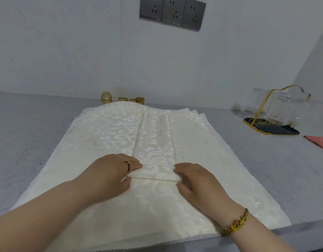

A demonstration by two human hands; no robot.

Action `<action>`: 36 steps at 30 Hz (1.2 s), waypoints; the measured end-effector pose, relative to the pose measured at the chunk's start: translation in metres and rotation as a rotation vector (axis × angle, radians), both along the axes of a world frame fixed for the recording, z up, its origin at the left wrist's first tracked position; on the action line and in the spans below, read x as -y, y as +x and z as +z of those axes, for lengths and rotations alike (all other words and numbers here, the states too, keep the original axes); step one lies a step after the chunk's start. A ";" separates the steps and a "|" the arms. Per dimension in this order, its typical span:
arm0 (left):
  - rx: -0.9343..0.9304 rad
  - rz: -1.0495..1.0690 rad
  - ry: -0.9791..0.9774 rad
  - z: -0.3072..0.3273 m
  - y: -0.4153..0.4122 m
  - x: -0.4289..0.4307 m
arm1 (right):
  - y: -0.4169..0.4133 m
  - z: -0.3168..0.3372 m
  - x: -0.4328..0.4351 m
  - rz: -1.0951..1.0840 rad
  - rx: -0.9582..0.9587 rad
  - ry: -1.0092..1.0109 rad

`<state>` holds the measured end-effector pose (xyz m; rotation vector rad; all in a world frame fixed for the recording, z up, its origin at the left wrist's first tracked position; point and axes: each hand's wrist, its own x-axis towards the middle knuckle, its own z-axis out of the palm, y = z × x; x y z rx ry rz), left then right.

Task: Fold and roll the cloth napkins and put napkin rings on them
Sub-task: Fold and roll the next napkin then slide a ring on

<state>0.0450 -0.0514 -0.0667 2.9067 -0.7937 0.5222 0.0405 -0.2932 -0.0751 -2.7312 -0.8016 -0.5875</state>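
A long folded strip of cream scroll-patterned cloth napkin [155, 140] lies lengthwise on a stack of flat cream napkins [95, 139] that covers the grey speckled surface [29, 124] up to its near edge. The left hand [111, 171] and right hand [199, 180] each grip one side of the strip's turned-over near end. Openwork gold napkin rings [132, 100] stand at the far edge, just behind the stack.

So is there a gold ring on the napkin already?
No, the gold napkin rings stand by the wall, and the folded napkin that the left hand and right hand grip has none on it.
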 end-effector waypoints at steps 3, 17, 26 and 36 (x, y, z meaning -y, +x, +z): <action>-0.029 -0.018 -0.177 0.006 0.001 0.012 | 0.004 0.011 -0.011 -0.027 -0.112 0.054; -0.369 0.105 -0.685 -0.001 -0.061 0.005 | -0.036 0.021 0.009 -0.016 -0.622 0.420; -0.450 0.225 -0.672 0.003 -0.035 0.006 | -0.020 0.023 -0.013 -0.194 -0.466 0.423; 0.126 0.043 -0.188 -0.005 -0.043 0.002 | -0.023 -0.001 -0.009 0.031 -0.014 0.132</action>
